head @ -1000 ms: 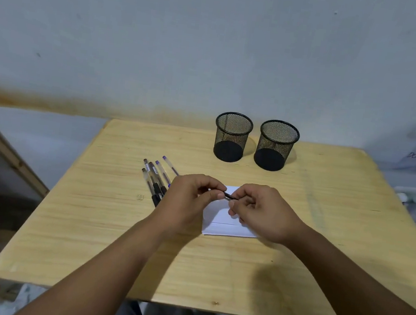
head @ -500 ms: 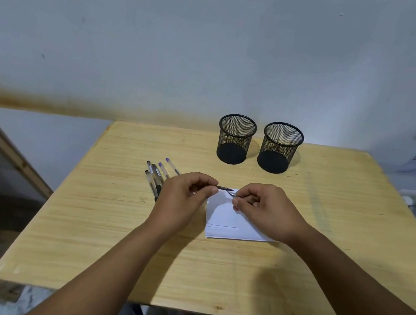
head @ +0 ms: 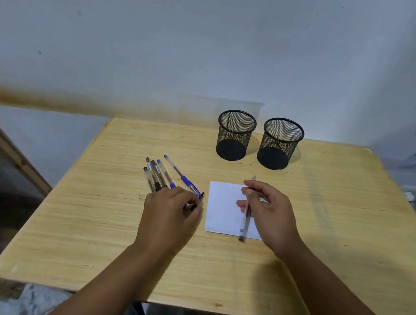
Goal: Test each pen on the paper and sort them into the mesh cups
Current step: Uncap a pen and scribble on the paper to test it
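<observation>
A: Table (head: 90, 221), wood, carries everything. Two mesh cups (head: 234, 135) stand side by side near its far edge, both apparently empty. The paper (head: 222, 208) lies flat mid-surface.

B: And the hands?

A: The right hand (head: 270, 213) pinches one pen (head: 245, 220) over the paper, tip pointing toward the far edge. The left hand (head: 169, 212) closes on a small dark piece, likely the cap (head: 200, 197), beside the loose pens (head: 159, 175) left of the paper.

B: Handling?

A: Judged light, stiff, smooth plastic; rolls easily. Best held at the grip section near the tip, as it is.
</observation>
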`<act>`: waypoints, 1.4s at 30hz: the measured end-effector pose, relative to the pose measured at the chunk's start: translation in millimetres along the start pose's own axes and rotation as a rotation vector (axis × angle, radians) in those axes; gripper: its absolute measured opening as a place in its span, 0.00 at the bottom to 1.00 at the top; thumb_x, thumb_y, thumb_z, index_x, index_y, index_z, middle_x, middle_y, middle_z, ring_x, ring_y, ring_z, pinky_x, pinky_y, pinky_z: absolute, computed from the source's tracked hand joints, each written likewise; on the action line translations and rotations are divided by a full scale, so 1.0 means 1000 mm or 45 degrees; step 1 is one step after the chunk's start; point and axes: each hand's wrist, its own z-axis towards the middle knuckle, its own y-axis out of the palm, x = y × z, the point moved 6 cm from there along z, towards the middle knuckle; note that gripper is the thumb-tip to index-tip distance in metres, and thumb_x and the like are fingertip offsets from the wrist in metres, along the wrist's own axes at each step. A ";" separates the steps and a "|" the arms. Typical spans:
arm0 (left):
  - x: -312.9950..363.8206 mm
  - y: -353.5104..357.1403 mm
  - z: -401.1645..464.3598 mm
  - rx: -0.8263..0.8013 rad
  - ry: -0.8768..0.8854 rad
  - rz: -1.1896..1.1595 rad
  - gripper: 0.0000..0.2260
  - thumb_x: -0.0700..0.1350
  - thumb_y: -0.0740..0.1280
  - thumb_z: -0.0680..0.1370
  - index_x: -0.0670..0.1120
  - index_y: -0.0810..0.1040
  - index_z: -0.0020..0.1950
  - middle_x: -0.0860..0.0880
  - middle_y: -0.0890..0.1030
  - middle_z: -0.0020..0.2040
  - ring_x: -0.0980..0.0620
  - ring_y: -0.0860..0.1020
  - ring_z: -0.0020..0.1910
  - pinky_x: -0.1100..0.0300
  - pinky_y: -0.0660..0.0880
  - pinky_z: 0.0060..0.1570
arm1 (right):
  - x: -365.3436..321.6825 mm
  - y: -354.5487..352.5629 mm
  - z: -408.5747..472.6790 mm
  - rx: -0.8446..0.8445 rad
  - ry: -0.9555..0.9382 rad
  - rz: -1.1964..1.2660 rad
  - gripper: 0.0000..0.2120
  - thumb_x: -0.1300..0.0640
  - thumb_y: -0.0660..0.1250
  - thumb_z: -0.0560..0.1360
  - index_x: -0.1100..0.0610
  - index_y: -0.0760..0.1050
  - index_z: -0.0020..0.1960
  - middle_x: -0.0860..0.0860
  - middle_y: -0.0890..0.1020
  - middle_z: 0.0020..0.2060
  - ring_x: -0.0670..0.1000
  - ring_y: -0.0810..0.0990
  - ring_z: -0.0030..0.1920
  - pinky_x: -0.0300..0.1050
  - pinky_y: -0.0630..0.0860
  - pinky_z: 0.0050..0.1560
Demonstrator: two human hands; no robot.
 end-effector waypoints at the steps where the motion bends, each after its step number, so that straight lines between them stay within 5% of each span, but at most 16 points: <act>1: -0.001 0.002 0.001 -0.015 -0.004 0.029 0.01 0.52 0.70 0.71 0.56 0.81 0.40 0.61 0.80 0.39 0.58 0.75 0.41 0.54 0.71 0.48 | 0.001 0.001 0.001 0.001 -0.009 -0.007 0.08 0.56 0.66 0.79 0.45 0.80 0.54 0.46 0.84 0.51 0.46 0.87 0.43 0.51 0.82 0.55; 4: -0.002 0.003 0.000 -0.030 -0.002 0.066 0.04 0.55 0.71 0.71 0.56 0.82 0.41 0.61 0.81 0.41 0.58 0.74 0.44 0.58 0.64 0.47 | 0.004 0.003 0.001 -0.007 -0.026 -0.022 0.11 0.59 0.63 0.80 0.45 0.80 0.56 0.43 0.84 0.51 0.46 0.87 0.45 0.53 0.81 0.57; 16: 0.038 0.022 -0.027 -0.168 0.295 0.051 0.21 0.61 0.67 0.73 0.51 0.81 0.61 0.57 0.81 0.58 0.51 0.74 0.54 0.51 0.74 0.52 | 0.011 -0.016 -0.003 -0.097 -0.060 -0.148 0.22 0.70 0.56 0.79 0.48 0.78 0.58 0.45 0.83 0.51 0.47 0.86 0.47 0.50 0.83 0.54; 24: 0.039 0.034 -0.029 -0.295 0.322 0.197 0.21 0.62 0.62 0.76 0.52 0.79 0.62 0.57 0.78 0.66 0.50 0.72 0.55 0.51 0.74 0.53 | 0.005 -0.026 -0.007 -0.098 -0.156 -0.270 0.21 0.74 0.61 0.77 0.51 0.78 0.58 0.48 0.84 0.50 0.38 0.84 0.46 0.28 0.78 0.44; 28: 0.041 0.035 -0.031 -0.362 0.338 0.264 0.24 0.63 0.57 0.78 0.52 0.75 0.68 0.58 0.75 0.69 0.51 0.70 0.55 0.52 0.73 0.53 | 0.003 -0.030 -0.003 -0.017 -0.159 -0.181 0.17 0.69 0.70 0.75 0.49 0.79 0.55 0.48 0.84 0.45 0.46 0.85 0.46 0.39 0.82 0.49; 33: 0.041 0.037 -0.033 -0.411 0.321 0.293 0.25 0.62 0.53 0.80 0.51 0.72 0.71 0.58 0.73 0.71 0.51 0.69 0.58 0.52 0.72 0.55 | -0.015 -0.030 0.003 0.158 -0.163 -0.056 0.09 0.56 0.62 0.81 0.49 0.79 0.58 0.49 0.84 0.42 0.46 0.85 0.42 0.42 0.84 0.42; 38: 0.043 0.036 -0.034 -0.437 0.340 0.330 0.25 0.61 0.52 0.80 0.50 0.71 0.71 0.56 0.73 0.72 0.49 0.69 0.60 0.53 0.71 0.57 | -0.031 -0.010 0.005 0.150 -0.246 0.004 0.09 0.57 0.65 0.79 0.44 0.79 0.53 0.49 0.82 0.51 0.47 0.83 0.49 0.34 0.81 0.41; 42: 0.041 0.037 -0.033 -0.437 0.346 0.324 0.25 0.61 0.53 0.80 0.50 0.72 0.70 0.55 0.74 0.71 0.47 0.70 0.60 0.51 0.72 0.57 | -0.017 0.009 0.012 0.107 -0.169 0.052 0.08 0.63 0.70 0.76 0.51 0.81 0.51 0.50 0.86 0.47 0.48 0.85 0.49 0.48 0.82 0.54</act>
